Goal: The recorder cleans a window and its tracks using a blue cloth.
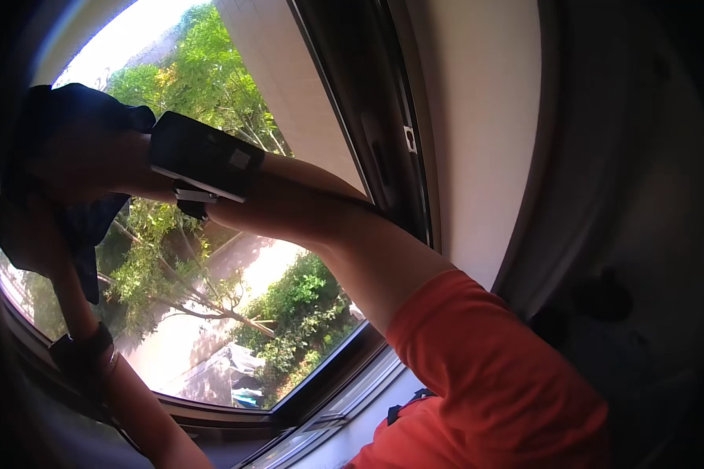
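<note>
A dark cloth [90,105] is bunched at the far left against the window glass [211,180], its lower part hanging in a point. My right hand [94,160] grips it from the right; that arm reaches across the pane in a red sleeve and carries a black box-shaped device [203,156] strapped at the wrist. Just below, my left hand [35,238] is closed on the same cloth, with a black band [82,352] round its wrist. Both hands lie in deep shadow, and most of their fingers are hidden.
A dark window frame [360,102] runs down the right of the pane, with a small metal lock plate [411,139] on its edge. The lower frame rail [321,375] and a pale sill border the glass. Trees [235,94] and shrubs stand outside. A beige wall [485,117] rises at right.
</note>
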Available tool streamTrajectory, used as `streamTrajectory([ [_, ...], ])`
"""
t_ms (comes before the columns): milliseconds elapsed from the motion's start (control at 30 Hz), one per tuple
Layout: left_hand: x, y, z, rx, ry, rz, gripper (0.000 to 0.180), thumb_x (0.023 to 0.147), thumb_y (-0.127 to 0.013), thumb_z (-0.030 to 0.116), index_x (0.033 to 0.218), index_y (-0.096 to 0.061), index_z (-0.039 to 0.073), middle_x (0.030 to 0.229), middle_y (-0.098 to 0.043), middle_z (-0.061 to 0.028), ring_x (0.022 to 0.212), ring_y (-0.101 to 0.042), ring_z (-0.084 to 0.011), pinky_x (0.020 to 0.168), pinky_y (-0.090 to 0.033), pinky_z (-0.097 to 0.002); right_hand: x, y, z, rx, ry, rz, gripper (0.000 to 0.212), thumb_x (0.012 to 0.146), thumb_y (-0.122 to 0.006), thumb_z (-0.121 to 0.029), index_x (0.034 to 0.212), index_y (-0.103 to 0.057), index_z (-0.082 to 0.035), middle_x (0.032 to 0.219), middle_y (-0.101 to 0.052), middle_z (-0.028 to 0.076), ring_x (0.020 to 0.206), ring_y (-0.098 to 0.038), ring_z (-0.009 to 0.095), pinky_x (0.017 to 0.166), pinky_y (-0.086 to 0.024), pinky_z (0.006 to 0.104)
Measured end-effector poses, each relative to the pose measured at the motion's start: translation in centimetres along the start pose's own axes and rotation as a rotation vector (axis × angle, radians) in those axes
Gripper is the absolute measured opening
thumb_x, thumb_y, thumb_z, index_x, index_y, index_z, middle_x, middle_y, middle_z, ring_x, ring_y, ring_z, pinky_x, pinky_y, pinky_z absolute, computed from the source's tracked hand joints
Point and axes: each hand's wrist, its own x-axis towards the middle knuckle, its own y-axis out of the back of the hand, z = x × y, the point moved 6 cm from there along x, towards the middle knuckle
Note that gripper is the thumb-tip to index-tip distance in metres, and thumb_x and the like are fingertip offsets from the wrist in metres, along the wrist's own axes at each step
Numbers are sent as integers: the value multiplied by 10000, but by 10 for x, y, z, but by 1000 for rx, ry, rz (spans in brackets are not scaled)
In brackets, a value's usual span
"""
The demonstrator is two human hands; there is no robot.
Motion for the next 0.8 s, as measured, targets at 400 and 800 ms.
streamTrajectory([
  [400,1,158,60,-722,-67,52,423,867,-466,314,1240,-427,120,1184,-523,-112,1057,-529,-273,908,-409,-387,-171,102,-12,307,-232,-56,523,799,-586,-204,1267,-413,-45,949,-545,149,734,-559,302,622,-446,400],
  [800,48,280,97,-267,213,-617,140,786,-556,198,844,-618,87,786,-642,-70,745,-640,-203,670,-514,-310,-378,238,71,453,-1745,375,360,837,-473,-122,1176,-501,-4,703,-485,2,462,-407,34,372,-275,176],
])
